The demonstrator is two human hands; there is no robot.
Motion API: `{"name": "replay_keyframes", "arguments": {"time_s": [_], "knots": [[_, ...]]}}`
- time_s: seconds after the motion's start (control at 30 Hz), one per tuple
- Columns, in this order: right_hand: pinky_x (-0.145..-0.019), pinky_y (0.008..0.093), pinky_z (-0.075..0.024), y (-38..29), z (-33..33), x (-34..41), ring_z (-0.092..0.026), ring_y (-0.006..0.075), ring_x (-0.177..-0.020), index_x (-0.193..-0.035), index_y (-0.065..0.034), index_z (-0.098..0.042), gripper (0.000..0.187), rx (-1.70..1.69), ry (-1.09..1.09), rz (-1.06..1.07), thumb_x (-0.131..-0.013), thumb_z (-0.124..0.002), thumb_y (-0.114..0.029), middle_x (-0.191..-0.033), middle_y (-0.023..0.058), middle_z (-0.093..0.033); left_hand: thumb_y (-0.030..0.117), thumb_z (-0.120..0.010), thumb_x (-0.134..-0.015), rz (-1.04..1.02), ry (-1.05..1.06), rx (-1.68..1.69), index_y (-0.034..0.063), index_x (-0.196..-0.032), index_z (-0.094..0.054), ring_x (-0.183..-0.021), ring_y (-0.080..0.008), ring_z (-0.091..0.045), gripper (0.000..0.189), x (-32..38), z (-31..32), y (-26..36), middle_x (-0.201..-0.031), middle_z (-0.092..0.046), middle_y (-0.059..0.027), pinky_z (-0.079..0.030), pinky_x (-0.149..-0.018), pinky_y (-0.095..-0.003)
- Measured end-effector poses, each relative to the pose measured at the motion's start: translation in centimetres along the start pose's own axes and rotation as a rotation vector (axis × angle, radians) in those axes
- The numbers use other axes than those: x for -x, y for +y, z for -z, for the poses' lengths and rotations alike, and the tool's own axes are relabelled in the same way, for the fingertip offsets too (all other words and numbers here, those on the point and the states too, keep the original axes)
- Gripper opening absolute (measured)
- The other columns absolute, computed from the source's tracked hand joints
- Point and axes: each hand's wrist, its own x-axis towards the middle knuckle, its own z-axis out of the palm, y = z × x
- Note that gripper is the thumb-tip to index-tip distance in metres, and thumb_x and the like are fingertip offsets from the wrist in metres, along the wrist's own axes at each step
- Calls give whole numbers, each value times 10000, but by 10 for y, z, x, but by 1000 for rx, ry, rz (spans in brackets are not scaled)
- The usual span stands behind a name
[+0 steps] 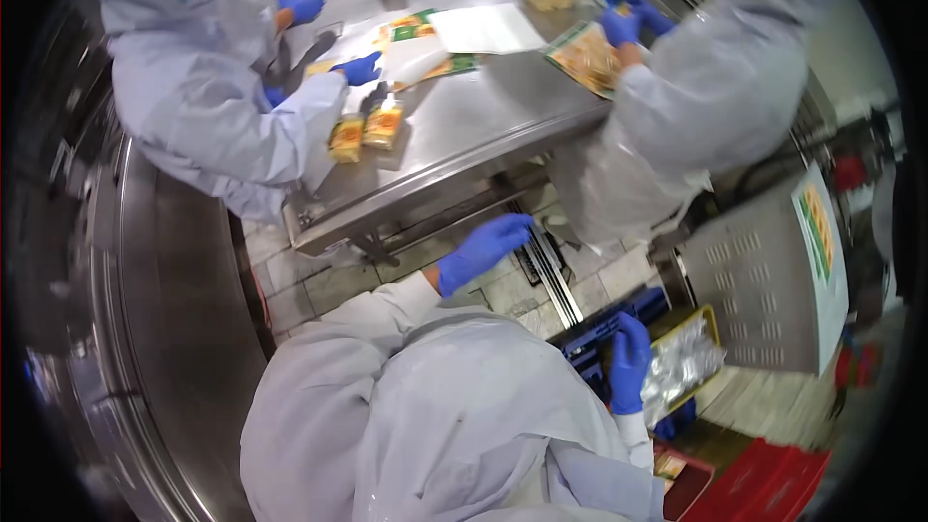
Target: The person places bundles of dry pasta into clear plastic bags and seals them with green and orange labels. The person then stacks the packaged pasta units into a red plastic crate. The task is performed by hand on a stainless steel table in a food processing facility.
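Observation:
My left hand [484, 252] in a blue glove hangs in the air between my body and the steel table [464, 152]. Its fingers stretch forward with nothing visible in them. Beneath its fingertips, a slotted metal strip [552, 272] shows at floor level. My right hand [629, 364], also gloved in blue, is lower and to the right, its fingers loosely extended and no held thing visible. Beside it lies a yellow crate [714, 330] with clear plastic packaging [681, 370]. A dark blue crate [641, 308] is just beyond that hand.
Co-workers in white coats stand at the left [210, 87] and right [703, 87] of the table. On it lie two yellow packs [383, 125], printed sheets [580, 58] and a white sheet [487, 27]. A perforated steel panel [747, 283] and a red crate [768, 482] are at right.

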Motion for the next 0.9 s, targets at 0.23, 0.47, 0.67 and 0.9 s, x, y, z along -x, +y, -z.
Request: {"name": "replay_keyframes", "arguments": {"time_s": [0.23,0.47,0.67,0.9], "knots": [[-930,378,-463,-101,-179,-157,-580,328,-1083,-1176,-40,-612,315,-39,-560,488,-863,-589,-49,-1148,163,-615,351,-630,-874,-30,740,-801,-21,-1426,-325,-1175,-422,-508,732,6,204,-2,-1238,-523,-307,-398,-1007,-447],[-914,426,-468,-187,-289,-203,-568,354,-1072,-1220,-46,-579,347,21,-738,732,-887,-585,-144,-1162,178,-592,520,-648,-802,228,675,-1419,29,-1423,-352,-931,-313,-548,845,-44,252,18,-1041,-565,-186,-453,-775,-453],[-929,411,-465,-174,-307,-212,-563,349,-1088,-1219,-47,-582,346,42,-799,680,-890,-585,-155,-1174,189,-584,476,-634,-804,151,904,-1724,88,-1470,-284,-1072,-371,-532,846,-89,295,-8,-1122,-544,-224,-430,-915,-514],[-912,403,-476,-168,-324,-223,-574,350,-1066,-1190,-40,-599,327,-51,-736,547,-888,-593,-163,-1150,185,-599,253,-667,-734,106,690,-1211,142,-1481,-289,-1033,-413,-539,845,-68,278,22,-1154,-522,-255,-474,-865,-479]]}}
